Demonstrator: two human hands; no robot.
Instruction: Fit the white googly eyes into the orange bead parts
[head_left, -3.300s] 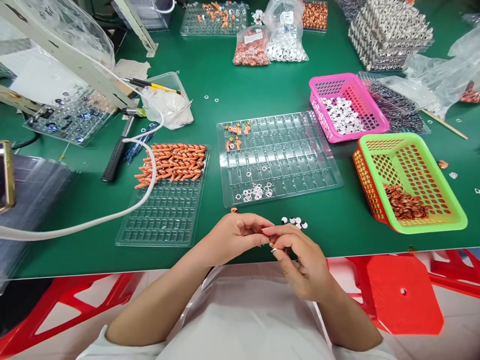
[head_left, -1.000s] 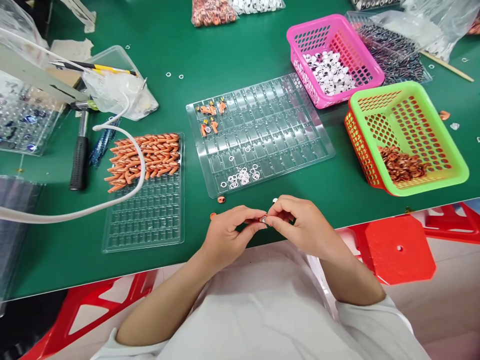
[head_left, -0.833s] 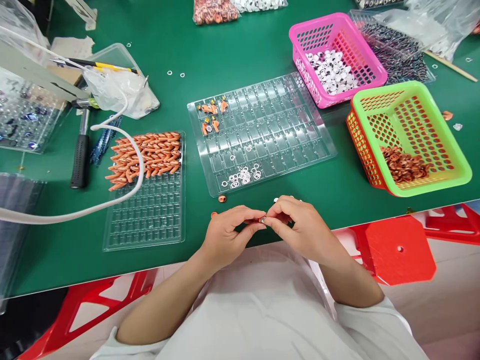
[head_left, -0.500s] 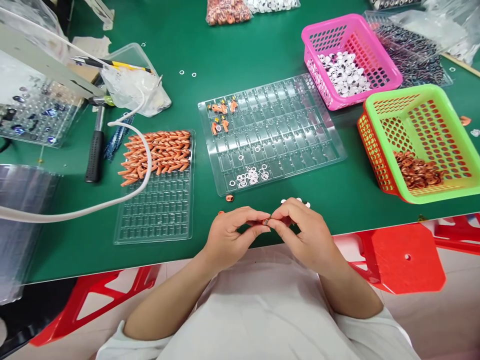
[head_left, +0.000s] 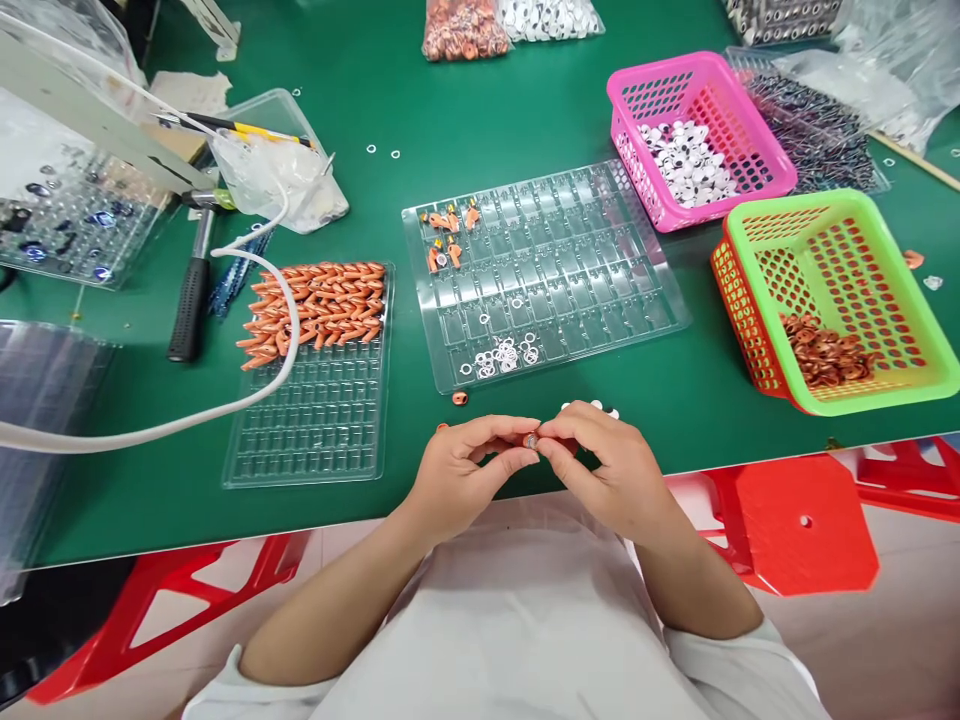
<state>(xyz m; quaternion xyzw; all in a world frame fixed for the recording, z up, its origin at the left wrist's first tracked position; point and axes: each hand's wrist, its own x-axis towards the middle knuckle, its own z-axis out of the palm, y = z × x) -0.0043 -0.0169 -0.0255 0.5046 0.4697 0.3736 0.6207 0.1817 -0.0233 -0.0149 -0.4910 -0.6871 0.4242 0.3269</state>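
Note:
A small copper-coloured part (head_left: 530, 440) with a pale, shiny middle sits between my fingertips near the table's front edge. My left hand (head_left: 466, 468) pinches it from one side with thumb and forefinger. From the other side my right hand (head_left: 604, 462) closes thumb and forefinger on it. Fingers cover most of the part. Just beyond my hands, a loose copper piece (head_left: 460, 398) lies on the green table, and white discs (head_left: 596, 406) peek out behind my right hand. Farther off is a clear blister tray (head_left: 600, 270) with several orange pieces (head_left: 448, 222) and small white rings (head_left: 506, 355).
To the left, a second clear tray (head_left: 304, 440) holds rows of copper-coloured pieces (head_left: 322, 305), with a white cable (head_left: 281, 375) arching over it and a hammer (head_left: 191, 300) beside it. A pink basket (head_left: 705, 215) and a green basket (head_left: 877, 395) stand right.
The part between my fingertips has turned slightly, so its pale middle shows more. My hands have hardly moved, while the whole view has shifted a little.

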